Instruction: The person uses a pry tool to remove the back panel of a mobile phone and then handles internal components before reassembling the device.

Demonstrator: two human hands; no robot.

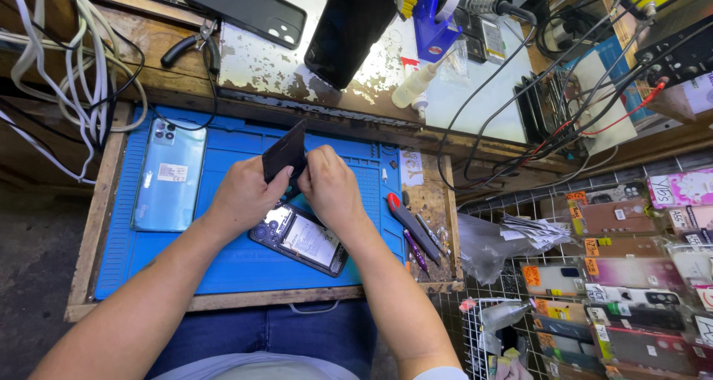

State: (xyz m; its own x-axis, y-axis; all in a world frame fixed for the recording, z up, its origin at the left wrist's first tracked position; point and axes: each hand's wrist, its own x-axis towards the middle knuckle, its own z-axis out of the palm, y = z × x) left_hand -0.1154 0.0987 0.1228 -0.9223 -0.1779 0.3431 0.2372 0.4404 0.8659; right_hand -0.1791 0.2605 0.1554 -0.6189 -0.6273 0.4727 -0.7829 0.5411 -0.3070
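both hands, left [241, 196] and right [330, 187], pinch a dark panel [284, 156] at 12 o'clock above the opened phone [301, 239]; a slip could crack it.

An opened dark phone with its battery exposed [299, 239] lies near the front edge of the blue rubber work mat [223, 265]; a pale blue phone back cover [169, 176] lies by the mat's left edge, a red-handled screwdriver [412, 224] off its right edge.
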